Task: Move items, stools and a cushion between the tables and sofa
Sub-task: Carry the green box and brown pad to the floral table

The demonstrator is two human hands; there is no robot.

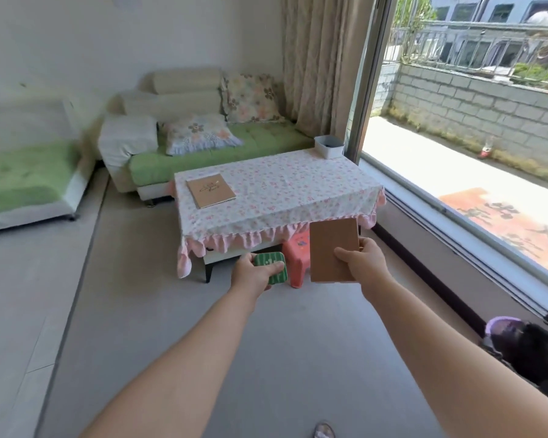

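Observation:
My left hand [253,275] grips a small green striped tin [271,263], held out in front of me above the floor. My right hand [363,263] pinches the lower right corner of a plain brown notebook [331,248], held upright. Both are short of the low table [266,184] with its floral pink-frilled cloth. A second brown notebook [210,190] lies on the table's left part. A pink plastic stool [298,257] stands under the table's near edge, partly hidden by the notebook I hold. Beyond is the green and white sofa [234,147] with a floral cushion [200,134] on its seat.
A white plastic bin [328,146] stands at the table's far right corner. Another floral cushion [250,98] leans on the sofa back by the curtain [317,64]. A second sofa [23,178] stands at the left. A glass sliding door [456,172] runs along the right. A dark bag [529,352] lies at lower right.

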